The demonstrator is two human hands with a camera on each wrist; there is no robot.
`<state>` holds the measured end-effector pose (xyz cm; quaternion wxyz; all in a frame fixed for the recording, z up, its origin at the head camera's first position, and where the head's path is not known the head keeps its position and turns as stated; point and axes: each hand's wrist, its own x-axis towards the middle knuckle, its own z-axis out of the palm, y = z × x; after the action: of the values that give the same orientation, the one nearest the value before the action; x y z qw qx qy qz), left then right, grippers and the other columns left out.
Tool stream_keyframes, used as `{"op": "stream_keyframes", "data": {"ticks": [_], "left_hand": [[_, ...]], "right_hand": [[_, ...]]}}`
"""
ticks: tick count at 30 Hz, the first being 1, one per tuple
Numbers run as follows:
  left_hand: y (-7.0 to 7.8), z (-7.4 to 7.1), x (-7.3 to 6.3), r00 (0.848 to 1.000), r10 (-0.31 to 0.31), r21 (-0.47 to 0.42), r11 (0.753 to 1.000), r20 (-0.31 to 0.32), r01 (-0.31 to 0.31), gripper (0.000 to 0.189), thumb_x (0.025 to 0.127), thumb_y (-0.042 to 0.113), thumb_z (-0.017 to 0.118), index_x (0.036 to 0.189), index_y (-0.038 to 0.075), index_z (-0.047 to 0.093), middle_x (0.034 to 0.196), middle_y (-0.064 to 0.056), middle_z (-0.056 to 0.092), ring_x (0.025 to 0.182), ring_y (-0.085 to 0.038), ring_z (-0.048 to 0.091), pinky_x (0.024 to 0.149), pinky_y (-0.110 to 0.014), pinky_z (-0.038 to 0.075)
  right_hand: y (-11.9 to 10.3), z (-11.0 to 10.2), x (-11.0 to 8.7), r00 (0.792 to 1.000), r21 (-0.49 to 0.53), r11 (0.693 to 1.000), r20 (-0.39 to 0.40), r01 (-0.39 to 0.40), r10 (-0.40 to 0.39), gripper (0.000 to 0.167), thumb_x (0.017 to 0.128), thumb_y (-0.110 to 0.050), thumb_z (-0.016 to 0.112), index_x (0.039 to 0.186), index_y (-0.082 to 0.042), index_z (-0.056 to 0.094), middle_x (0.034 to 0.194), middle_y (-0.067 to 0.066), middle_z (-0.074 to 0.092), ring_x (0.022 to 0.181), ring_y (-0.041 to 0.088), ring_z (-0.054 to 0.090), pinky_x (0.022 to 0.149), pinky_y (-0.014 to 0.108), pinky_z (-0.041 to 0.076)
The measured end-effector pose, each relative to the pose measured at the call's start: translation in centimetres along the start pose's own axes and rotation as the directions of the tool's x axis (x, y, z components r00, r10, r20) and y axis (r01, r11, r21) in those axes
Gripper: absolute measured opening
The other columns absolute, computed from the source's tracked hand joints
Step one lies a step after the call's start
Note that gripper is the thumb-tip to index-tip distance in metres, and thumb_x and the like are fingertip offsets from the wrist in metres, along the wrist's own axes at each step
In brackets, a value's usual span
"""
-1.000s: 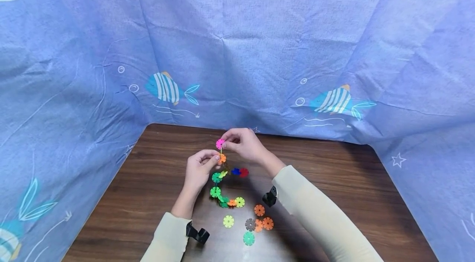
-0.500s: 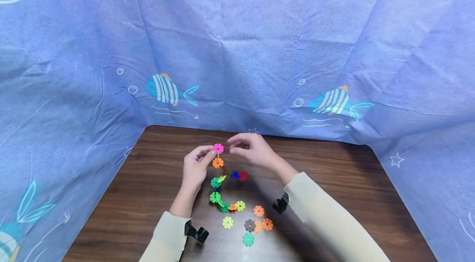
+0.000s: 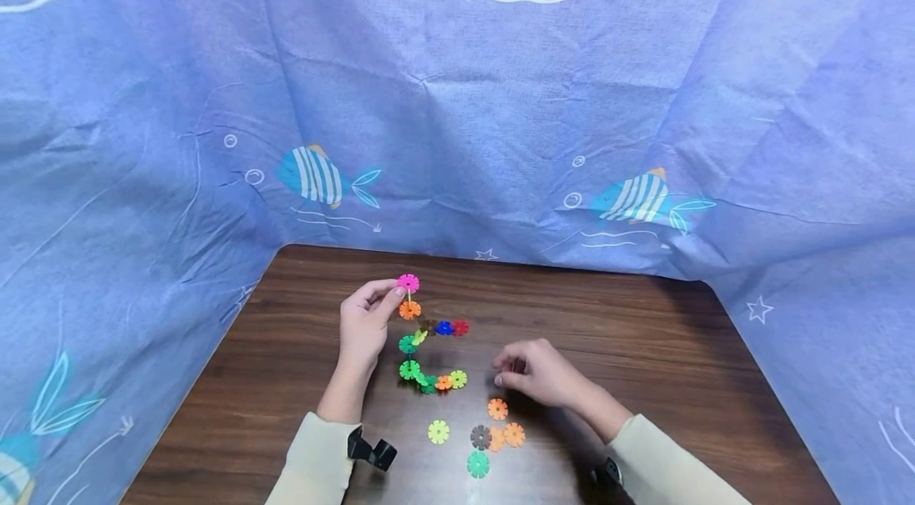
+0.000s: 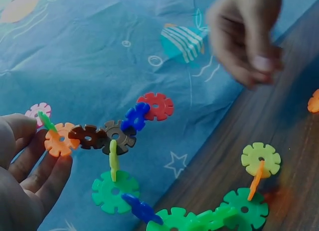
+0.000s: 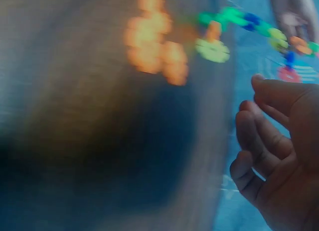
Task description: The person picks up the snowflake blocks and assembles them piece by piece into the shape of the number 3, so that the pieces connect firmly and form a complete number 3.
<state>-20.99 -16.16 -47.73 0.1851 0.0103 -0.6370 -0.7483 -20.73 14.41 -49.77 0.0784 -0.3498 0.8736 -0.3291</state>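
Note:
My left hand (image 3: 363, 324) pinches the pink end of a chain of notched plastic discs (image 4: 115, 192) between thumb and fingers. From the pink disc (image 3: 408, 283), the chain runs through a light green piece and an orange disc (image 4: 62, 139) to brown ones. There it forks: one short arm ends in blue and a red disc (image 4: 155, 106), while a longer one curves through several greens to a yellow disc (image 4: 260, 159). My right hand (image 3: 539, 372) holds nothing; its fingers curl loosely above the table, to the right of the chain.
Loose discs lie on the wooden table (image 3: 643, 346) in front: a yellow one (image 3: 438, 432), a dark grey one (image 3: 481, 437), a green one (image 3: 478, 464) and several orange ones (image 3: 514, 434). A blue fish-print cloth (image 3: 457, 132) hangs around the table's back and sides.
My right hand has let go of the pink disc and come down and right, toward the loose discs. My left hand has shifted its grip up from the orange disc to the pink end.

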Motion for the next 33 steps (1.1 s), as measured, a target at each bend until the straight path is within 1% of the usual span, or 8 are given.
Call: {"op": "stream_keyframes", "data": {"ticks": [3, 7, 11, 14, 18, 24, 28, 33], "left_hand": [[0.2, 0.0, -0.1, 1.0, 0.01, -0.006, 1.0, 0.003, -0.01, 0.019, 0.094, 0.005, 0.074, 0.106, -0.01, 0.072, 0.09, 0.003, 0.075, 0.083, -0.008, 0.07, 0.077, -0.022, 0.06], [0.4, 0.1, -0.2, 1.0, 0.016, 0.014, 1.0, 0.005, -0.016, 0.019, 0.094, 0.004, 0.073, 0.106, -0.011, 0.071, 0.09, 0.003, 0.075, 0.083, -0.007, 0.069, 0.076, -0.022, 0.059], [0.6, 0.2, -0.3, 1.0, 0.012, 0.025, 1.0, 0.0, -0.012, 0.018, 0.093, 0.002, 0.074, 0.105, -0.011, 0.071, 0.089, 0.001, 0.076, 0.081, -0.007, 0.068, 0.072, -0.021, 0.057], [0.7, 0.3, -0.4, 1.0, 0.01, 0.024, 1.0, -0.003, -0.01, 0.018, 0.093, 0.002, 0.075, 0.105, -0.011, 0.071, 0.089, 0.0, 0.076, 0.081, -0.009, 0.069, 0.07, -0.019, 0.056], [0.7, 0.2, -0.5, 1.0, 0.009, 0.028, 1.0, 0.0, -0.009, 0.018, 0.093, 0.003, 0.074, 0.105, -0.01, 0.071, 0.089, 0.0, 0.076, 0.082, -0.012, 0.069, 0.071, -0.02, 0.057], [0.8, 0.2, -0.5, 0.999, 0.029, 0.038, 0.999, 0.015, -0.03, 0.017, 0.095, 0.007, 0.074, 0.105, -0.007, 0.073, 0.089, 0.001, 0.075, 0.082, -0.011, 0.068, 0.074, -0.024, 0.059], [0.9, 0.2, -0.6, 0.999, 0.032, 0.048, 0.998, 0.015, -0.033, 0.018, 0.094, 0.009, 0.075, 0.107, -0.004, 0.075, 0.091, 0.002, 0.076, 0.082, -0.01, 0.068, 0.073, -0.023, 0.059], [1.0, 0.3, -0.8, 0.999, 0.048, 0.095, 0.994, 0.016, -0.049, 0.019, 0.095, 0.013, 0.076, 0.11, 0.001, 0.077, 0.09, 0.002, 0.075, 0.077, -0.01, 0.064, 0.066, -0.02, 0.054]], "right_hand": [[0.4, 1.2, -0.7, 0.998, -0.046, 0.999, 0.055, -0.026, 0.029, 0.012, 0.089, -0.019, 0.081, 0.099, -0.013, 0.077, 0.084, -0.014, 0.071, 0.075, -0.003, 0.062, 0.069, 0.022, 0.055], [0.7, 2.0, -1.1, 0.993, -0.081, 0.995, 0.099, -0.057, 0.065, 0.018, 0.085, -0.025, 0.086, 0.098, -0.016, 0.077, 0.085, -0.012, 0.07, 0.076, -0.001, 0.062, 0.069, 0.022, 0.053], [1.0, 2.4, -1.3, 0.993, -0.096, 0.994, 0.101, -0.056, 0.066, 0.023, 0.08, -0.026, 0.09, 0.096, -0.016, 0.077, 0.084, -0.009, 0.069, 0.076, 0.003, 0.062, 0.069, 0.022, 0.052], [1.1, 2.6, -1.5, 0.994, -0.095, 0.994, 0.091, -0.057, 0.065, 0.019, 0.081, -0.023, 0.089, 0.096, -0.017, 0.078, 0.083, -0.009, 0.066, 0.076, 0.004, 0.06, 0.069, 0.021, 0.051], [1.3, 2.7, -1.7, 0.993, -0.056, 0.995, 0.079, -0.084, 0.088, 0.013, 0.083, -0.019, 0.086, 0.092, -0.018, 0.077, 0.082, -0.011, 0.064, 0.075, 0.001, 0.058, 0.069, 0.021, 0.05], [1.5, 1.7, -1.8, 0.985, 0.067, 0.985, 0.071, -0.162, 0.157, 0.019, 0.083, -0.011, 0.085, 0.087, -0.016, 0.067, 0.078, -0.011, 0.066, 0.071, 0.001, 0.061, 0.066, 0.022, 0.053], [1.3, -0.5, -0.9, 0.988, 0.135, 0.979, -0.007, -0.153, 0.155, 0.018, 0.085, -0.01, 0.082, 0.098, -0.014, 0.07, 0.082, -0.008, 0.071, 0.074, 0.005, 0.065, 0.068, 0.024, 0.056], [-1.1, -4.2, 2.5, 0.979, 0.194, 0.979, -0.18, -0.057, 0.093, 0.023, 0.088, -0.012, 0.08, 0.111, -0.01, 0.075, 0.09, -0.002, 0.077, 0.076, 0.012, 0.068, 0.069, 0.03, 0.059]]}}
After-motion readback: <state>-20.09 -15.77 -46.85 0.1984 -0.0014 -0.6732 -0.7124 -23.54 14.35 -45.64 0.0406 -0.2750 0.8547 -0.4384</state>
